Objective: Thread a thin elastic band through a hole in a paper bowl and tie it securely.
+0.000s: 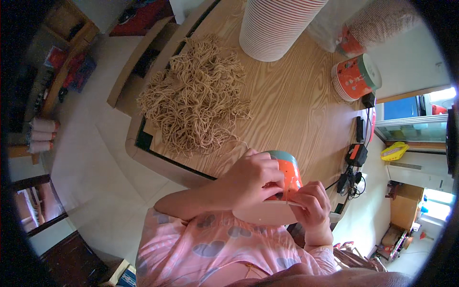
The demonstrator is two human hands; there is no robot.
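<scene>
**Holding orange paper cup [290,173] nr heaped tan twine [196,91]**

Head view: Pinching cup's rim w/ R-hand grip [311,203], thumb at edge. Pressing L-hand grip [258,174] to cup's side, fingers bent in; can't tell if also pinching twine. Keeping cup tilted in front of pink patterned top [210,244], by nr edge of wood-grain surface [282,110], w/ white rim twd body & teal band away. Showing, too, farther back on surface, tall white cup stack [275,31] beyond twine and, at R, shorter orange cup stack [351,79] w/ teal base visible, plus black adapters [356,155] & cables along R side.
</scene>
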